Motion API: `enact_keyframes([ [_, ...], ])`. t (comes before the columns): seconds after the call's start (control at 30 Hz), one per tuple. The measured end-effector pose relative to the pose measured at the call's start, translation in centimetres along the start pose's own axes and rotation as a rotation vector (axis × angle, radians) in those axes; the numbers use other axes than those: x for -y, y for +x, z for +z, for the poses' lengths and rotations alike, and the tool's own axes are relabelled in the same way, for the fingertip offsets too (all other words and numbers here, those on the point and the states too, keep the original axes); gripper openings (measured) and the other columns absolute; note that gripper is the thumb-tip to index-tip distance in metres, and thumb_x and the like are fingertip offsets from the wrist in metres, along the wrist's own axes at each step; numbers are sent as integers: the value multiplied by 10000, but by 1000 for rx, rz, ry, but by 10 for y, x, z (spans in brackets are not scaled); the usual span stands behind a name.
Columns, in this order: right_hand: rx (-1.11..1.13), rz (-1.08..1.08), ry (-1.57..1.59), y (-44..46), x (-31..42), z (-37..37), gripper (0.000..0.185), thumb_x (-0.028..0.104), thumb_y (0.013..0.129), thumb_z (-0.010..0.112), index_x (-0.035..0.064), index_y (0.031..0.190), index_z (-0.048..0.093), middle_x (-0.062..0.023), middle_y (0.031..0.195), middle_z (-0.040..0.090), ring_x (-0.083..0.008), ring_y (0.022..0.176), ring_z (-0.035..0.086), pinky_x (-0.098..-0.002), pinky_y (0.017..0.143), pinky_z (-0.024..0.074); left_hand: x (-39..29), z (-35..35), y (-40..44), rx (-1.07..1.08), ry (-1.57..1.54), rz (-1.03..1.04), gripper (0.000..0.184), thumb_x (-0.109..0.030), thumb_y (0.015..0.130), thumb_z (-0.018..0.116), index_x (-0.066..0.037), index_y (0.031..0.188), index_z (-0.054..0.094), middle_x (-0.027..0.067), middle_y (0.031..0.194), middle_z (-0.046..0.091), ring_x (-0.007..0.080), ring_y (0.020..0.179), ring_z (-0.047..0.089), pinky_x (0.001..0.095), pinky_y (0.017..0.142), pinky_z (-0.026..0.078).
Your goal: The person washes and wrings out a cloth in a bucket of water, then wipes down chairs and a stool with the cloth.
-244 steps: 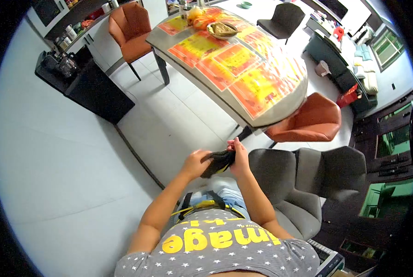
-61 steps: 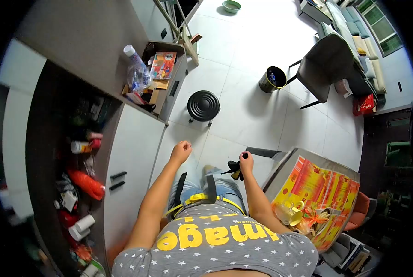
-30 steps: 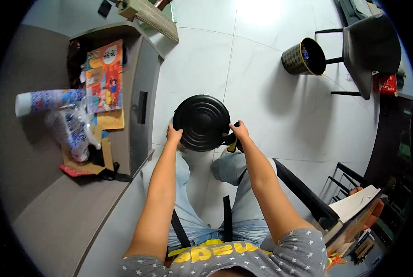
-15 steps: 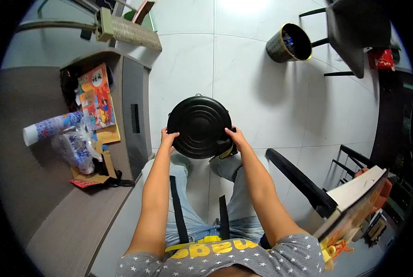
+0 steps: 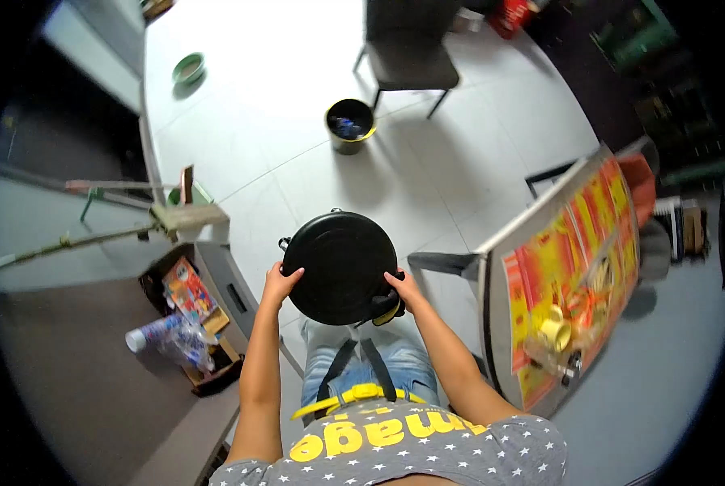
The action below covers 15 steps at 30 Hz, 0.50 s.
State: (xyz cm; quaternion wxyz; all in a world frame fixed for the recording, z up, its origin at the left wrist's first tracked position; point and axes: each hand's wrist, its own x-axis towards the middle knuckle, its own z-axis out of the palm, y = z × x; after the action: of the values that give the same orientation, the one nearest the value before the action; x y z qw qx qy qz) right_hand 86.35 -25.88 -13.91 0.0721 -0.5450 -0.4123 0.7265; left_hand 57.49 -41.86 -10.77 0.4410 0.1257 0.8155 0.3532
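Note:
A round black disc (image 5: 340, 267), which looks like a collapsed telescopic stool, is held in front of my legs above the floor. My left hand (image 5: 280, 285) grips its left rim, the thumb lying over the top face. On the opposite side my right hand (image 5: 407, 290) has the rim with its thumb on top, beside a black strap or handle (image 5: 388, 308) with some yellow on it. Small loops stick out at the far and left edges of the disc. The fingers underneath are hidden.
Ahead on the white tiled floor stand a wastebasket (image 5: 348, 139) and a dark chair (image 5: 411, 61). To the right is a table (image 5: 492, 348) with a red and yellow cover. A box (image 5: 231, 356) of odds and ends sits on the left counter (image 5: 79, 348). A green bowl (image 5: 188, 68) lies farther off.
My view has turned to the right and takes in more of the floor ahead and the table. Both hands still hold the disc, whose top now shows less of its rings.

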Motion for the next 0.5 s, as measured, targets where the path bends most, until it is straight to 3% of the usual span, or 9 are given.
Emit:
enact_keyframes([
  [0.17, -216, 8, 186, -65, -5, -58, 471, 307, 789, 639, 0, 1119, 502, -107, 1021, 584, -196, 929, 551, -335, 791, 436, -53, 58, 6, 209, 197, 186, 647, -323, 665, 748, 77, 1097, 481, 205, 953, 595, 244, 836, 597, 337, 723, 486],
  [0.23, -259, 85, 225, -82, -25, -78, 513, 343, 773, 650, 8, 1132, 502, -120, 1065, 568, -219, 961, 542, -356, 830, 421, -59, 84, 13, 313, 250, 137, 618, -333, 721, 717, 12, 1134, 413, 171, 921, 578, 224, 752, 594, 344, 554, 502],
  [0.27, -309, 75, 288, -82, -47, -88, 513, 343, 773, 650, 8, 1132, 502, -120, 1065, 568, -219, 961, 542, -356, 830, 421, -69, 99, 6, 294, 307, 137, 631, -358, 686, 732, 78, 1065, 476, 207, 936, 596, 252, 794, 602, 339, 662, 492],
  [0.33, -432, 113, 254, -91, -85, -100, 599, 370, 764, 651, 26, 1212, 450, -144, 1166, 515, -261, 1067, 492, -360, 880, 392, -93, 121, -13, 397, 396, 158, 638, -364, 686, 732, 80, 1065, 472, 205, 918, 594, 245, 781, 601, 335, 607, 494],
  [0.37, -324, 96, 292, -130, -64, -101, 768, 434, 745, 649, -6, 1293, 338, -195, 1285, 405, -311, 1179, 401, -372, 949, 349, -94, 132, -13, 477, 437, 153, 649, -378, 686, 731, 79, 1066, 469, 208, 907, 591, 238, 767, 602, 325, 554, 492],
  [0.4, -383, 81, 363, -135, -89, -102, 768, 434, 745, 649, -6, 1293, 338, -195, 1285, 405, -311, 1179, 401, -372, 949, 349, -100, 142, -21, 536, 468, 164, 664, -386, 682, 732, 76, 1079, 466, 217, 918, 586, 238, 772, 604, 315, 538, 491],
  [0.47, -519, 163, 404, -132, -162, -101, 907, 491, 720, 647, -61, 1317, 243, -239, 1342, 306, -338, 1230, 334, -384, 986, 323, -83, 168, -7, 689, 567, 145, 690, -383, 705, 723, -8, 1164, 368, 164, 969, 545, 260, 812, 579, 408, 610, 515],
  [0.5, -554, 196, 440, -158, -162, -91, 940, 509, 714, 643, -66, 1326, 219, -243, 1349, 291, -339, 1236, 328, -390, 992, 319, -67, 183, 4, 728, 641, 211, 680, -371, 709, 723, -9, 1162, 367, 167, 979, 543, 259, 821, 579, 412, 623, 519],
])
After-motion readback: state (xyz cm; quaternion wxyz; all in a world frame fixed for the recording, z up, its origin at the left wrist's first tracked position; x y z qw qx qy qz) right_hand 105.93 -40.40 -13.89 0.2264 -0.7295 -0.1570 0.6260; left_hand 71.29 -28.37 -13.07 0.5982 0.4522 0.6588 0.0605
